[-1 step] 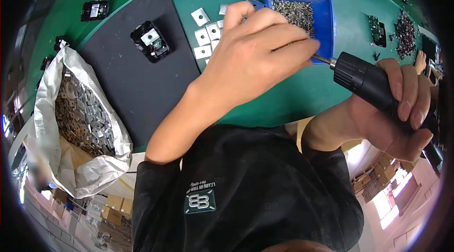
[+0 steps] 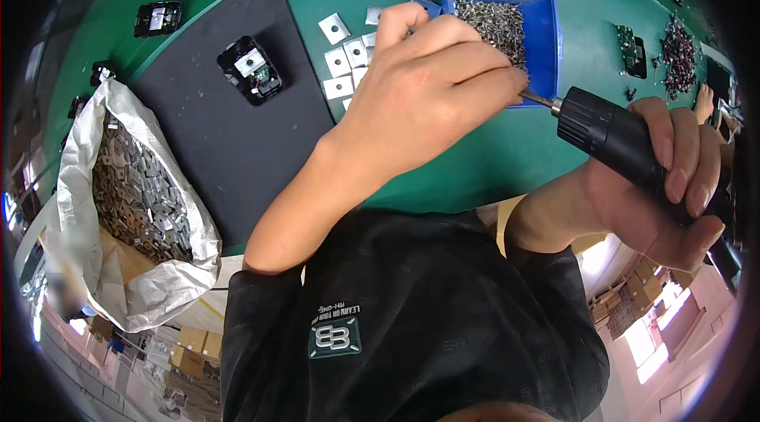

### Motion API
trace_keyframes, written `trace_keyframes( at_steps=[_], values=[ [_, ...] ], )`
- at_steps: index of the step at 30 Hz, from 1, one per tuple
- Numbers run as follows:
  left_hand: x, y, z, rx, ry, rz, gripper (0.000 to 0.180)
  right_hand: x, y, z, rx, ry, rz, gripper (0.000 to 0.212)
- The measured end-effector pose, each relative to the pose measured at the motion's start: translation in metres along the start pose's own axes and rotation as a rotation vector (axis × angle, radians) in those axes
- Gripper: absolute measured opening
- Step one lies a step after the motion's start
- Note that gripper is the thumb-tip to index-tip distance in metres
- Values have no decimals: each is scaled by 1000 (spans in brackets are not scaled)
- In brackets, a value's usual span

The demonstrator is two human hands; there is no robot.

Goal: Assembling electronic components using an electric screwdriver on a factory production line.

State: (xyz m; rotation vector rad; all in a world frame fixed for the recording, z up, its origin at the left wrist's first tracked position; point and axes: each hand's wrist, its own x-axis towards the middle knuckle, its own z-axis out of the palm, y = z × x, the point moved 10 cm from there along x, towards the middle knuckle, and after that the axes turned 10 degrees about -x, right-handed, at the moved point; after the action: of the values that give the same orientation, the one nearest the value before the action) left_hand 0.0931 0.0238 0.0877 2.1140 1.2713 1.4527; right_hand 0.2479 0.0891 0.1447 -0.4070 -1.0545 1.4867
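My right hand is wrapped round a black power screwdriver, which points left and slightly upward. Its metal bit reaches the fingertips of my left hand. Those fingers are curled and pinched together at the bit's tip, and whatever they hold is hidden. Just beyond them, a blue bin contains a heap of small metal screws. Left of my left hand, several square metal plates with holes lie on the green table. An open black housing with a metal plate inside rests on the dark mat.
The dark mat covers the left of the green table. An open white sack of metal plates stands at its left edge. More black housings sit far left. A circuit board and small wired parts lie right. Another person's hand shows far right.
My left fingertips have drawn slightly back to the left and closed together near the bit. The screwdriver and my right hand have hardly moved.
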Motion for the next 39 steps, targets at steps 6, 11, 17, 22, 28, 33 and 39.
trace_keyframes(
  at_steps=[6,11,17,22,28,33,39],
  values=[
    [0,-17,6,-23,-13,-136,20,3,-4,-6,7,-28,2,23],
    [-4,-20,2,-73,56,-138,18,4,-5,-5,22,-38,-8,23],
    [-4,-14,-1,-158,34,-136,20,-1,-6,-4,-33,27,-55,23],
    [-15,-12,-14,-137,31,-81,24,-3,-10,9,118,12,-47,23],
    [-42,0,-31,-801,270,-128,37,-14,7,29,388,116,-198,23],
    [-67,-2,-9,-1340,337,-505,45,-20,-1,25,431,0,-139,22],
    [-77,5,-2,-1540,323,-552,44,-10,16,38,393,-152,-110,22]
  ],
)
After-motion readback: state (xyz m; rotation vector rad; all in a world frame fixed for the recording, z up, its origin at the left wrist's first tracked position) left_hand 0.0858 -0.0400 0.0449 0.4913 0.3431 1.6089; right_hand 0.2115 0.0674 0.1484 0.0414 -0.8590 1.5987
